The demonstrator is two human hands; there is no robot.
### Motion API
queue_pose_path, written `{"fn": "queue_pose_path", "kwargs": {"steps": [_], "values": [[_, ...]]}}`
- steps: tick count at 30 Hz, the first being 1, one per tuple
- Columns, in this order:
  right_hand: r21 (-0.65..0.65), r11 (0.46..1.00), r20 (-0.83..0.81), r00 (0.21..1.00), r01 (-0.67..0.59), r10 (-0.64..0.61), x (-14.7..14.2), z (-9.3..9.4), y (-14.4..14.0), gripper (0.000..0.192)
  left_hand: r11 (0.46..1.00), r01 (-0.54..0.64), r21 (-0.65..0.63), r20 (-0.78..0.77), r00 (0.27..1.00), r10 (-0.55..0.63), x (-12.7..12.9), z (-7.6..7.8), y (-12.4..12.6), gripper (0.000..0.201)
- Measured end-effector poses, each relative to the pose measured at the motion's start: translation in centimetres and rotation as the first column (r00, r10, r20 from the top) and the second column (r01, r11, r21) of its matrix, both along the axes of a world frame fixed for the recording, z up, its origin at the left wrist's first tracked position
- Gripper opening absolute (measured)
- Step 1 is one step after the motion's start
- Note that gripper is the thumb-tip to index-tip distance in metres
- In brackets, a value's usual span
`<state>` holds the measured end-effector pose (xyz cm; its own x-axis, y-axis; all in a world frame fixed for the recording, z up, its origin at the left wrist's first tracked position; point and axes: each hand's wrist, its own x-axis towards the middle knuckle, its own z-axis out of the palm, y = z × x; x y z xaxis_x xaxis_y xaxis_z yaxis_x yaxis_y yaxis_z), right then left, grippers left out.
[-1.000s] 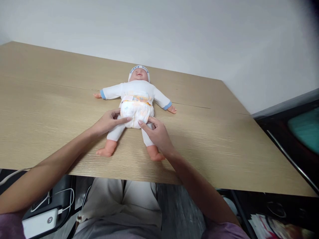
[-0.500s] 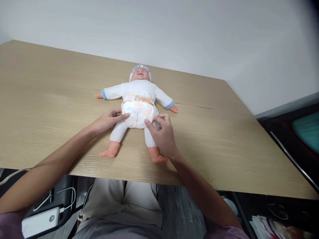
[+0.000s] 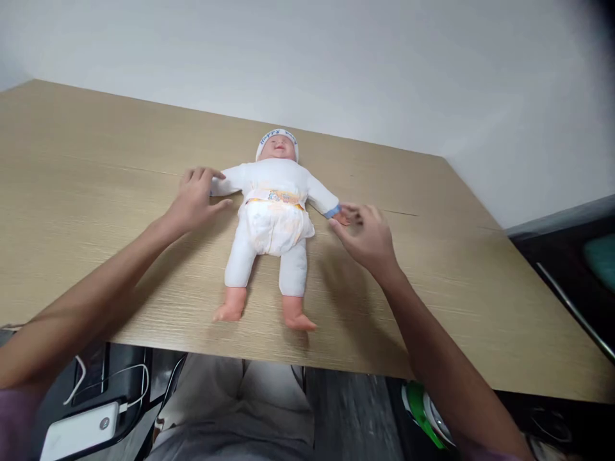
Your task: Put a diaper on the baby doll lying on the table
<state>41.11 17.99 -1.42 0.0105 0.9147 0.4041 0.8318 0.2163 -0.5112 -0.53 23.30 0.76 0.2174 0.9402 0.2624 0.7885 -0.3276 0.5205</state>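
Observation:
A baby doll (image 3: 276, 173) in a white suit and lettered cap lies on its back on the wooden table (image 3: 432, 307), feet towards me. Around its hips sits a white diaper (image 3: 276, 227) with a printed orange waistband. My left hand (image 3: 195, 198), fingers apart, hovers over the doll's arm on the left and hides that arm's end. My right hand (image 3: 368, 234) is open beside the blue cuff (image 3: 332, 211) on the other arm, partly covering the doll's small hand. Whether my fingers touch either arm I cannot tell.
Behind the table stands a pale wall (image 3: 307, 70). A dark object with a metal bar (image 3: 571, 310) borders the right side. Below the front edge, a white power bank (image 3: 81, 430) with a cable lies at the left; a green and white item (image 3: 425, 416) is at the right.
Both my hands have left the diaper's sides and moved outward and up to the doll's arms. The doll's legs lie closer together, and the diaper's right side edge now flares out.

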Motion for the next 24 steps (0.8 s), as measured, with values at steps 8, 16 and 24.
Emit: {"fn": "queue_pose_path", "kwargs": {"steps": [8, 16, 24], "values": [[-0.129, 0.99, 0.201, 0.979, 0.047, -0.02, -4.3, -1.9, 9.7, 0.046, 0.993, -0.106, -0.044, -0.197, 0.976, 0.096, 3.9, -0.9, 7.2, 0.059], [-0.156, 0.988, -0.027, 1.0, -0.015, 0.011, -4.2, 4.0, 3.4, 0.038, 0.987, -0.141, -0.072, 0.015, 0.99, 0.143, 4.6, 5.3, -4.5, 0.069], [-0.172, 0.927, -0.114, 0.942, -0.332, 0.316, -1.9, 8.3, -18.5, 0.037, 0.953, 0.024, -0.301, 0.004, 1.0, -0.024, -0.9, -0.7, -34.8, 0.071]]}}
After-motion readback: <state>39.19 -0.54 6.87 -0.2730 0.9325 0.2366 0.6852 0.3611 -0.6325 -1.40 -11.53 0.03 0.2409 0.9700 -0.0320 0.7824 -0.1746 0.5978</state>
